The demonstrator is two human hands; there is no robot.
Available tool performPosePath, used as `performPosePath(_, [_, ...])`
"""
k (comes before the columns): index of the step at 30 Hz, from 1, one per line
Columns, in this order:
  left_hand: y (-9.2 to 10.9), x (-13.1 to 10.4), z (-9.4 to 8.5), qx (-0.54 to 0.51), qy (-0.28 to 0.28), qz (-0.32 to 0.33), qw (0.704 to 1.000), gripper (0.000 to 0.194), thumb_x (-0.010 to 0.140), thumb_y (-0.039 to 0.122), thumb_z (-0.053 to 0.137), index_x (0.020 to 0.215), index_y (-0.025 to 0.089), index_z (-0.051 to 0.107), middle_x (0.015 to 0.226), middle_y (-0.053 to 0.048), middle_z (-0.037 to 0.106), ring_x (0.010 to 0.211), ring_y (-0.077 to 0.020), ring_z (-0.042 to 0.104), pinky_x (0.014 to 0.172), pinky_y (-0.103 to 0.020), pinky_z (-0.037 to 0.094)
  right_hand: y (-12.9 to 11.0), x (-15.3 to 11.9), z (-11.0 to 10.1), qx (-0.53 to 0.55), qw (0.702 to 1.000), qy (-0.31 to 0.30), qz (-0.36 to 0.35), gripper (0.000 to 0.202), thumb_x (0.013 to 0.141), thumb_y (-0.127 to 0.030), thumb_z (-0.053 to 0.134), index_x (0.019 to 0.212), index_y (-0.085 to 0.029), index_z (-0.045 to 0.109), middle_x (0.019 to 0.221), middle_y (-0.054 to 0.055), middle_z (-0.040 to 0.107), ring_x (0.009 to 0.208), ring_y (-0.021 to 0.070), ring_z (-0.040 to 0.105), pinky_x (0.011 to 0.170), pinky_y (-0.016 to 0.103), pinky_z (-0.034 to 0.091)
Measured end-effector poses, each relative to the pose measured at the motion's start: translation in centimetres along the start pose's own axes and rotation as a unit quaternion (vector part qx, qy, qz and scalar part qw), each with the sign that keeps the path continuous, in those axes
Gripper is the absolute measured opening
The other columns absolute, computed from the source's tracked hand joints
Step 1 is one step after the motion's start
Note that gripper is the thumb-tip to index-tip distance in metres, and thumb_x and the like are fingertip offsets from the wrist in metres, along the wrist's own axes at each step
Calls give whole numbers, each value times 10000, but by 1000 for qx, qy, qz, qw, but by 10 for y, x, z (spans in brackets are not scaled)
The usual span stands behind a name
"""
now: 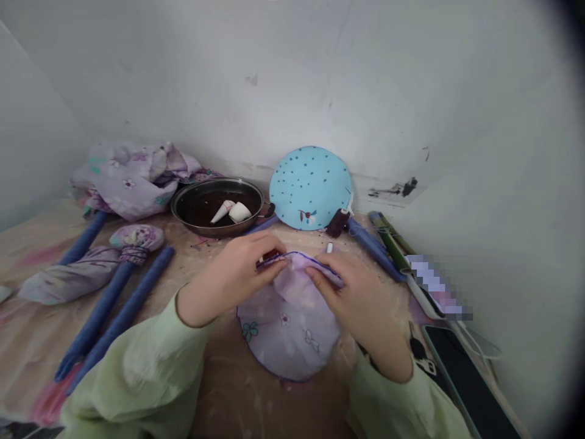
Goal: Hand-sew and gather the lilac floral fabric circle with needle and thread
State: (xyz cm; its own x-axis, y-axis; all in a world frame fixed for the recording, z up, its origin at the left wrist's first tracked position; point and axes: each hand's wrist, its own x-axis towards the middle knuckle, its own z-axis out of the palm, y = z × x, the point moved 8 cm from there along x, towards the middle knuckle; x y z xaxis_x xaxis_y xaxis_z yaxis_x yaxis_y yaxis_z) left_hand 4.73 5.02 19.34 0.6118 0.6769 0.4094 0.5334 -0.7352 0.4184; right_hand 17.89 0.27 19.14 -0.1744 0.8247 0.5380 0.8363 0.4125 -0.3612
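A round piece of pale purple floral fabric (292,329), edged with a dark blue line, lies before me with its far edge lifted. My left hand (240,268) pinches that edge on the left, fingertips close to the rim. On the right, my right hand (354,289) grips the same edge between thumb and fingers. Between the hands the raised rim bends into a shallow arch. Whether a needle or thread is in my fingers I cannot make out. Just behind the hands stands a small white-tipped object (329,247), partly hidden.
A metal pan (183,222) holds white spools. A blue dotted disc (311,183) leans on the wall beside a dark thread spool (338,223). Blue fabric-wrapped rods (132,317) and bundled cloth (132,177) lie left. A phone (470,378) and keys (423,353) are at right.
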Motion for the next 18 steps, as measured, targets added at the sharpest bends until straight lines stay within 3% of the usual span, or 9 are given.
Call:
performPosePath(8, [6, 2, 25, 27, -63, 5, 998, 107, 863, 234, 514, 845, 162, 591, 834, -31, 621, 727, -147, 563, 635, -258, 412, -7, -4, 21, 63, 992, -100, -30, 98, 881, -224, 513, 860, -194, 604, 799, 26, 681, 723, 174, 629, 646, 283, 463])
performPosePath(11, [3, 2, 27, 29, -66, -1, 997, 120, 869, 247, 509, 847, 160, 589, 835, -31, 617, 727, -148, 558, 637, -261, 408, -6, -3, 21, 64, 993, -93, -27, 98, 873, -220, 517, 858, -193, 609, 807, 26, 683, 729, 172, 631, 653, 283, 466])
performPosePath(18, [0, 2, 14, 18, -39, -23, 999, 104, 794, 238, 611, 850, 152, 595, 810, -19, 619, 696, -134, 548, 613, -246, 402, -5, 1, -1, 23, 1000, -12, -12, 80, 843, -208, 561, 813, -185, 632, 778, 18, 690, 702, 151, 641, 629, 245, 474])
